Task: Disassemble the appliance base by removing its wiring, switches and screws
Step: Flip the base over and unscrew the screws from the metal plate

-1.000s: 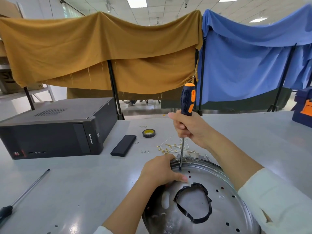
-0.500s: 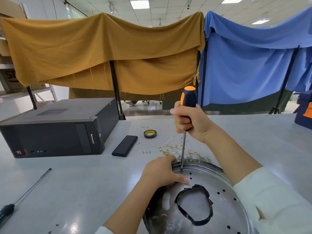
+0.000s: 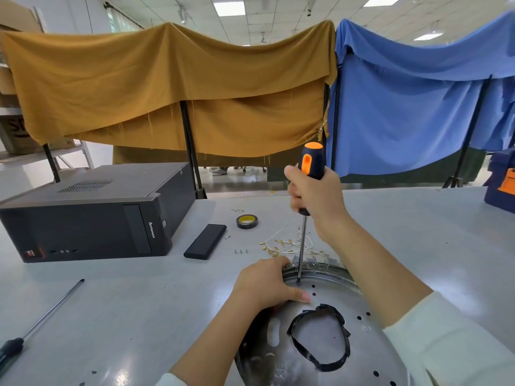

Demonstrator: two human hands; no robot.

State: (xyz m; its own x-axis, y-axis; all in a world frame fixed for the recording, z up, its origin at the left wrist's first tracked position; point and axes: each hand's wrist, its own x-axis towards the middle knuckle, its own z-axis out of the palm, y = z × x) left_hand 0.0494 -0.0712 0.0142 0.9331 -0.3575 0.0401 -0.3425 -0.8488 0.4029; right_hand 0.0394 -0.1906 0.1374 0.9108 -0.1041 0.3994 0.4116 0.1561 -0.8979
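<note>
The round shiny metal appliance base (image 3: 328,305) lies on the grey table near me, with a black-taped opening in its middle and several small holes. My left hand (image 3: 267,282) presses on its far-left rim. My right hand (image 3: 317,196) grips a black-and-orange screwdriver (image 3: 309,162) held upright, its tip resting on the base near the far rim, just beyond my left thumb. Removed white wires with gold terminals (image 3: 289,245) lie on the table behind the base. Three small screws (image 3: 241,251) lie left of them.
A black desktop computer case (image 3: 92,213) stands at the left. A flat black box (image 3: 205,240) and a tape roll (image 3: 247,221) lie beside it. A second screwdriver (image 3: 41,321) lies at the near left. Blue boxes (image 3: 501,188) sit far right. Cloth-draped frames stand behind.
My right hand has slid up and re-gripped the screwdriver handle, covering more of it. The tip stays at the same spot on the base. My left hand has not moved.
</note>
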